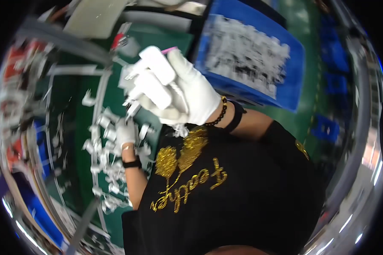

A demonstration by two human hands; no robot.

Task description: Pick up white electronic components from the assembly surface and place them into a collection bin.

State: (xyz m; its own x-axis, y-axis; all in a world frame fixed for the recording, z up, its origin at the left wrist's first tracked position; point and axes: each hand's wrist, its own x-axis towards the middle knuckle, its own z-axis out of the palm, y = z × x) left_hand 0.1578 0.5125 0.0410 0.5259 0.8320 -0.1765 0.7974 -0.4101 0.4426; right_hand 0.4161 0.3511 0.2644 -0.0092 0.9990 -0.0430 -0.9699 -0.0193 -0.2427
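My right hand (195,87), in a white glove, is closed around two or more white power adapters (159,66) stacked together in front of my chest. Metal prongs stick out on their left side, and a coiled white cable hangs beside the palm. A thin pink strip (169,49) shows at the fingertips. Lower left, my gloved left hand (125,132) reaches among a pile of loose white adapters with cables (108,170) on the green work surface (117,223). Its fingers are blurred, so whether they grip a piece is unclear.
A blue bin (295,85) packed with rows of white pieces stands at the right. A small clear container with a red part (125,44) sits at the back of the green surface. A pale rail (98,102) runs along the left, with more white pieces beyond it.
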